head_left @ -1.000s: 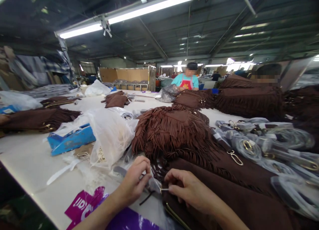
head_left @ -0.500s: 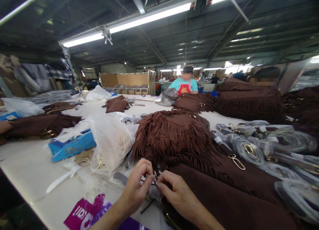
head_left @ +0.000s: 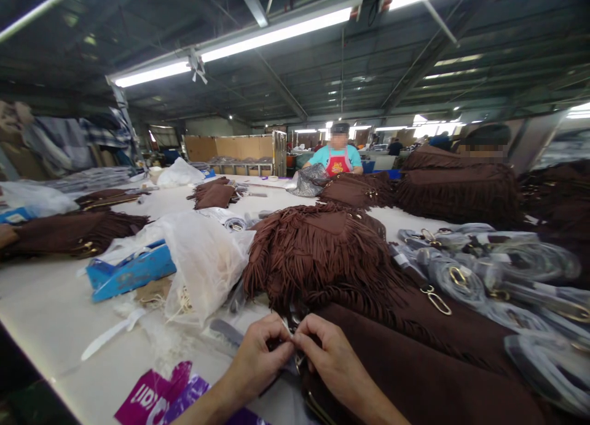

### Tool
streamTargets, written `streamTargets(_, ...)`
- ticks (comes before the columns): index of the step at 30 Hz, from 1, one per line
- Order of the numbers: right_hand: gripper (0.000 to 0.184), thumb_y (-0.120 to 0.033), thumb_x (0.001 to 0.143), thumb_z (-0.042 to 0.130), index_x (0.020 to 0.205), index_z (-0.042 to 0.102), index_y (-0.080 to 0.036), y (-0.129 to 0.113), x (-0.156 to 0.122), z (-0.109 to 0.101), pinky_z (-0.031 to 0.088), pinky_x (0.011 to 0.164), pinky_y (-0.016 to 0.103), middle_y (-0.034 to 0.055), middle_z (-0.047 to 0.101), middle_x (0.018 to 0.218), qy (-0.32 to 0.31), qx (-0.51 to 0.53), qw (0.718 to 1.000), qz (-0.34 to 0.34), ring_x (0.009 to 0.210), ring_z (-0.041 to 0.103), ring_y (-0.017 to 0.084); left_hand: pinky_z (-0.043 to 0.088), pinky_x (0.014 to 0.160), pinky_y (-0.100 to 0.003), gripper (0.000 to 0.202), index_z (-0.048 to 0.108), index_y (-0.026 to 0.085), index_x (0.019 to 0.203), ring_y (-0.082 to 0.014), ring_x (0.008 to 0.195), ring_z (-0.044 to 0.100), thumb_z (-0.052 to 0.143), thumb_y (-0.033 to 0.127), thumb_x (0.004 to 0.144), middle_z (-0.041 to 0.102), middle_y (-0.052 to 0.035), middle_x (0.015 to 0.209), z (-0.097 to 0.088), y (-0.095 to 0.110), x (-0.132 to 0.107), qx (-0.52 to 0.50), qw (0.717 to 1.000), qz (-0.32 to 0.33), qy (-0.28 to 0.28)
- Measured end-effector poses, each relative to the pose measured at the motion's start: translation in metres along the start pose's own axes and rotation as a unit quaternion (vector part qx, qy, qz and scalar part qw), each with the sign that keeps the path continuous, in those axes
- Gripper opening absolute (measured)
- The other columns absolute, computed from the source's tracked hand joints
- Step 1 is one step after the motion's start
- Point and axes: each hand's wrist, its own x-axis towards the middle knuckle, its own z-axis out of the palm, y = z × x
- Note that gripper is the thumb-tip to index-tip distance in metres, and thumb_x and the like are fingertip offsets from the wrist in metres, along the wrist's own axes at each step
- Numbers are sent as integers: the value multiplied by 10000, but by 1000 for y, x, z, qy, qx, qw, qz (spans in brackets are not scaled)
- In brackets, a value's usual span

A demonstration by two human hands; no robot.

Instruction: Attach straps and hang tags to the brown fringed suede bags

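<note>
My left hand (head_left: 262,358) and my right hand (head_left: 330,357) meet at the near edge of the brown fringed bags, both closed in a pinch, thumb against forefinger. What lies between the fingertips is too small and covered to name. Some metal shows just beside and below them. Right behind the hands is a brown bag with long fringe (head_left: 318,247). A flat brown bag piece (head_left: 415,351) spreads under and to the right of my right forearm, with a zip edge close to the wrist.
Left of the hands are a blue tape dispenser (head_left: 131,271), a white plastic bag (head_left: 205,259) and purple packaging (head_left: 154,394). Plastic-wrapped straps with gold clips (head_left: 461,277) lie at right. A co-worker in a red apron (head_left: 338,161) is across the table, near more fringed bags (head_left: 456,188).
My two hands have come closer together, their fingertips now meeting. The dark strip that hung below my left hand is now mostly hidden.
</note>
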Motion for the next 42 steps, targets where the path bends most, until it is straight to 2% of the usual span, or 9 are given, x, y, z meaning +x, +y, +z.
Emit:
streamTargets(8,163,-141,898,522,748,530,-206,-8,-3,-15,388,705,272,-9,582,791,-29,-140,988,-65,776,568,170,361,657,-249,209,516,164,609,-144,705,481,636,281,734,506,-1,702,-6,6,2,-110,994,0,14)
streamTargets(11,145,-78,814,619,804,556,-209,-12,-12,-31,394,739,258,-12,600,888,-88,-201,972,-80,850,573,166,289,534,-213,251,506,170,637,-86,539,366,681,336,707,428,48,598,-10,9,1,-229,970,-80,-10)
streamTargets(14,218,-115,713,739,846,587,-200,-17,-22,-41,400,722,284,19,617,954,-117,-319,940,-11,868,583,207,173,460,-203,254,518,170,671,-53,454,251,707,338,663,407,73,536,-12,13,-2,-319,932,-170,-33)
streamTargets(18,277,-168,737,750,992,642,-160,-33,-28,-39,435,792,353,101,668,1061,-161,-432,882,98,959,632,301,214,474,-201,227,558,147,651,-61,476,360,720,299,602,559,15,583,-14,17,-4,-356,911,-202,-36)
streamTargets(23,361,-114,716,765,1065,674,-101,-55,-27,-37,451,807,347,145,708,1116,-191,-458,852,169,1040,651,344,364,611,-228,228,581,143,657,-143,656,585,743,295,603,744,-113,790,-14,17,-6,-394,897,-195,-53)
streamTargets(27,237,-73,697,762,908,693,-152,-49,-30,-46,411,739,292,75,724,1004,-176,-433,874,131,956,654,269,415,783,-291,224,619,139,675,-256,959,657,776,295,637,755,-175,1007,-15,17,-9,-397,898,-176,-74)
streamTargets(31,161,-39,814,644,844,649,-197,-40,-31,-45,372,704,260,11,691,906,-107,-374,921,7,855,628,190,423,718,-258,189,647,153,677,-299,1135,612,778,288,697,708,-101,701,-15,17,-11,-403,898,-149,-94)
streamTargets(36,151,-55,833,621,806,594,-201,-36,-24,-22,344,624,251,12,694,833,-48,-317,946,-38,754,637,189,369,474,-188,263,639,116,723,-118,504,618,777,338,747,663,-51,720,-4,13,-12,-355,913,-123,-159)
streamTargets(42,120,-86,872,544,897,544,-203,-4,-17,0,390,581,220,-13,657,736,41,-264,953,-141,647,647,157,405,424,-158,326,454,199,809,-85,442,565,740,357,804,587,43,671,12,3,-11,-303,943,-65,-118)
